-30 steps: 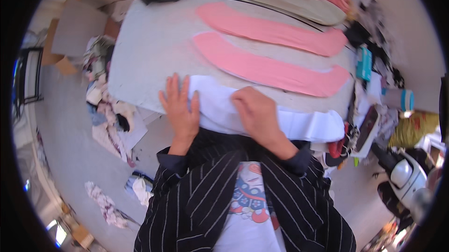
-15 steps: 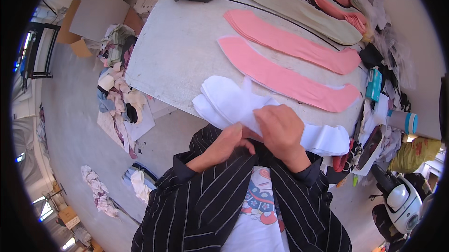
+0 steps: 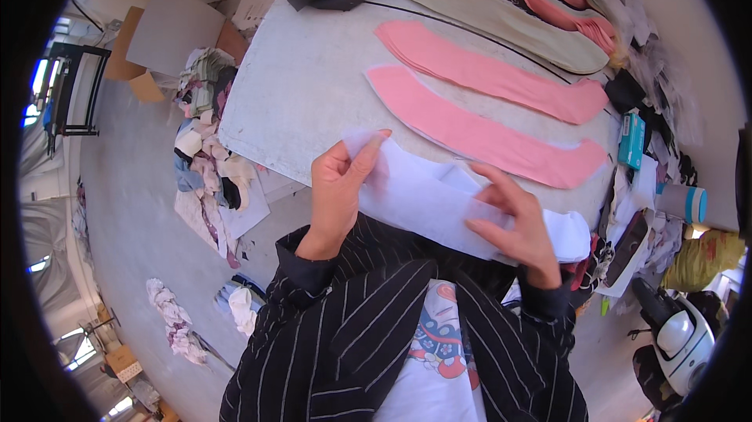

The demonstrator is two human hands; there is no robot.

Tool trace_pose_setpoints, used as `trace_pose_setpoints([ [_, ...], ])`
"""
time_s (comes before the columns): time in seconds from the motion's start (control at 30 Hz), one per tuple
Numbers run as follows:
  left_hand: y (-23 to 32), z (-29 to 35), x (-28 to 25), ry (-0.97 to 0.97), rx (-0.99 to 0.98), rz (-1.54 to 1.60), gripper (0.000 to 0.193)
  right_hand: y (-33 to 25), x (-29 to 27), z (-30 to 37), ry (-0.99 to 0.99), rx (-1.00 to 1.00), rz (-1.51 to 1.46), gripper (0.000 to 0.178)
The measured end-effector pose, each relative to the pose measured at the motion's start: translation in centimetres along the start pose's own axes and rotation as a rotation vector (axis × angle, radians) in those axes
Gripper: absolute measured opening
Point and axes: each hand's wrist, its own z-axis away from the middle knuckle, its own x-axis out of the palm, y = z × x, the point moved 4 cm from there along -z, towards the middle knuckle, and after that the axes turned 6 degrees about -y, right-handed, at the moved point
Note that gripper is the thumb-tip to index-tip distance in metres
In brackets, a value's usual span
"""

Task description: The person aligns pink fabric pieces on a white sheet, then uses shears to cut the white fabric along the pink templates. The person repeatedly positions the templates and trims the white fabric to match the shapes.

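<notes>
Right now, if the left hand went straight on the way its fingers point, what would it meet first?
Past the white sheet it pinches, the left hand would probably meet the left part of the nearer pink strip on the table, though the hand's height is unclear.

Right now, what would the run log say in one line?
left hand: pinching white cloth | right hand: at the cloth, grip unclear | pink cloth: two curved shapes on table, beyond hands
</notes>
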Motion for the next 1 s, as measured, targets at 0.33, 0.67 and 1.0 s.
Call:
trace_pose_setpoints([
  [0.33,-0.6,-2.1,1.9,-0.209,-0.231,0.004,0.037,-0.6,-6.8,6.5,0.203,0.247,0.074,0.062],
  [0.67,1.2,-2.9,-0.2,-0.219,-0.282,-0.181,0.020,-0.2,-7.3,5.4,0.240,0.262,0.008,0.055],
  [1.0,1.1,-4.3,-3.1,-0.069,-0.151,-0.297,0.016,0.6,-6.8,5.1,0.117,0.307,0.115,0.055],
])
